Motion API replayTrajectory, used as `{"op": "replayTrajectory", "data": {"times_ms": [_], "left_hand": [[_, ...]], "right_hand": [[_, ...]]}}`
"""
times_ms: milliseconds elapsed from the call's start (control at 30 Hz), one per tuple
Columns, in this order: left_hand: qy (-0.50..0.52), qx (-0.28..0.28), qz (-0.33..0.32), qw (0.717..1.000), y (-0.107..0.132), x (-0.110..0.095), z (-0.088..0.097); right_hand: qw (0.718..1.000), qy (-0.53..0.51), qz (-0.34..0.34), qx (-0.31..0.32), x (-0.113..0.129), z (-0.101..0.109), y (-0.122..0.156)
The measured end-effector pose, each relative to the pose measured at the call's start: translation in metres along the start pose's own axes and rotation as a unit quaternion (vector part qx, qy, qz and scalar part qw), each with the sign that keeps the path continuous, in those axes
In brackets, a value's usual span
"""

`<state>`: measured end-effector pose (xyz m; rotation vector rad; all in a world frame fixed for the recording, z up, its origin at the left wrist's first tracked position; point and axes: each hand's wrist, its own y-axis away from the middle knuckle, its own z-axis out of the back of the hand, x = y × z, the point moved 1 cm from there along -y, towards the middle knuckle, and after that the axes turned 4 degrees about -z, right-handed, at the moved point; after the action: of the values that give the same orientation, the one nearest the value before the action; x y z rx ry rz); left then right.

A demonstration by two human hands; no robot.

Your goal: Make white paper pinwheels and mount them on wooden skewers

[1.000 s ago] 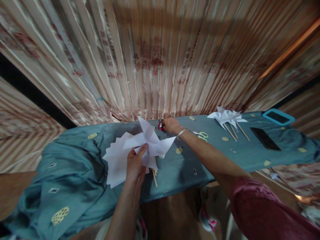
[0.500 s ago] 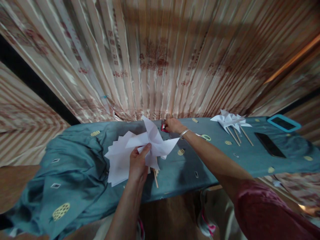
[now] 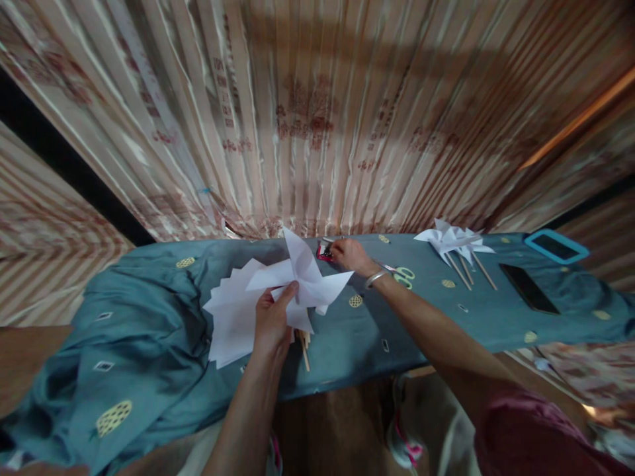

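My left hand (image 3: 274, 319) pinches a white paper pinwheel (image 3: 308, 283) at its middle, thumb on top. The pinwheel has folded, pointed blades and hangs over a stack of white paper sheets (image 3: 229, 324). My right hand (image 3: 350, 256), with a bracelet at the wrist, is at the right side of a small red box (image 3: 325, 252) with dark contents. Its fingers are drawn together; whatever is between them is too small to make out. Several thin wooden sticks (image 3: 304, 350) lie beneath the pinwheel, partly covered by it.
Scissors with pale green handles (image 3: 404, 276) lie beside my right wrist. Finished pinwheels on sticks (image 3: 456, 241) rest further right, near a dark phone (image 3: 528, 288) and a blue-framed object (image 3: 557, 246). A teal patterned cloth (image 3: 367, 344) covers the table; a pleated curtain (image 3: 307, 99) hangs behind.
My right hand has drawn back slightly to the right, so more of the red box shows. More of the scissors is uncovered. My left hand still holds the pinwheel in nearly the same place.
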<state>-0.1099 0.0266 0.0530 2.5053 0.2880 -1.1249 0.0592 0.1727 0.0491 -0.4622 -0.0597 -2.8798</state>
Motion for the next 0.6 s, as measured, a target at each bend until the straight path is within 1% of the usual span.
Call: {"op": "replayTrajectory", "data": {"times_ms": [67, 167, 300, 367, 433, 500, 600], "left_hand": [[0.006, -0.003, -0.001, 1.0, -0.001, 0.001, -0.001], [0.014, -0.012, -0.008, 1.0, -0.002, 0.002, -0.003], [0.008, -0.012, -0.013, 1.0, -0.002, 0.006, -0.007], [-0.004, -0.004, -0.013, 1.0, -0.002, 0.009, -0.009], [-0.018, 0.006, -0.013, 1.0, -0.001, 0.014, -0.013], [-0.027, 0.014, -0.016, 0.999, 0.0, 0.019, -0.017], [-0.035, 0.024, -0.02, 0.999, 0.0, 0.028, -0.025]], "right_hand": [[0.999, -0.044, 0.0, -0.011, -0.009, -0.002, 0.015], [0.995, -0.093, -0.001, -0.021, -0.026, -0.008, 0.053], [0.994, -0.111, 0.002, -0.003, -0.044, -0.018, 0.114], [0.994, -0.107, -0.004, 0.007, -0.049, -0.019, 0.136], [0.994, -0.104, -0.012, 0.022, -0.054, -0.017, 0.146], [0.992, -0.122, -0.021, 0.029, -0.062, -0.012, 0.147], [0.985, -0.165, -0.038, -0.004, -0.073, -0.005, 0.141]]}}
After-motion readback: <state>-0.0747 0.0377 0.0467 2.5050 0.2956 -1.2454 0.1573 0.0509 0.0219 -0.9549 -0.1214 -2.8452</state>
